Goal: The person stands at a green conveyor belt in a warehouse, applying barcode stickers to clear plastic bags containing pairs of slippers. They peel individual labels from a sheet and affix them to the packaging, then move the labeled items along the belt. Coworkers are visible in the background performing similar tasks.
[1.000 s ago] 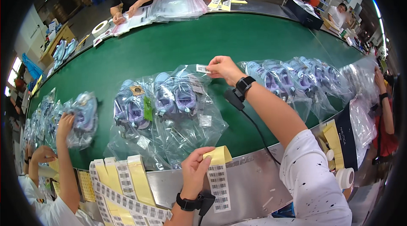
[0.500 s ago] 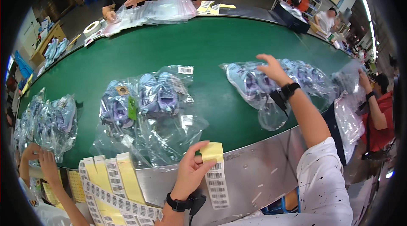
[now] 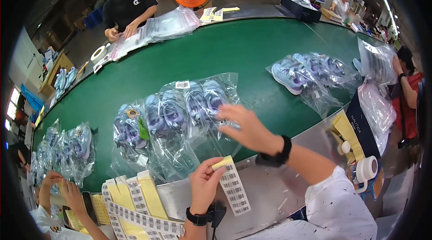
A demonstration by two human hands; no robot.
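Note:
My left hand [image 3: 204, 185] pinches the yellow-backed top of a strip of barcode stickers [image 3: 235, 191], which hangs over the metal table edge. My right hand [image 3: 250, 131] is open, its fingers apart, at the right side of a clear-bagged pair of light blue and purple shoes [image 3: 212, 97]; whether it touches the bag I cannot tell. Left of that pair lie a second bagged pair [image 3: 165, 115] with a white barcode label nearby and a third [image 3: 129, 128] with a green tag. More sticker strips [image 3: 146, 195] lie by my left forearm.
A green belt [image 3: 252, 46] bears more bagged shoes [image 3: 310, 71] at the right and others [image 3: 67, 143] at the left. A co-worker's hands [image 3: 63, 186] are at lower left. Across the belt a person [image 3: 130, 6] handles plastic bags [image 3: 166, 26]. At right stands a dark box [image 3: 360, 118].
My right hand has moved left from the right-hand group of bagged shoes. One bagged pair now lies beside the middle ones. The sticker strip stays in my left hand.

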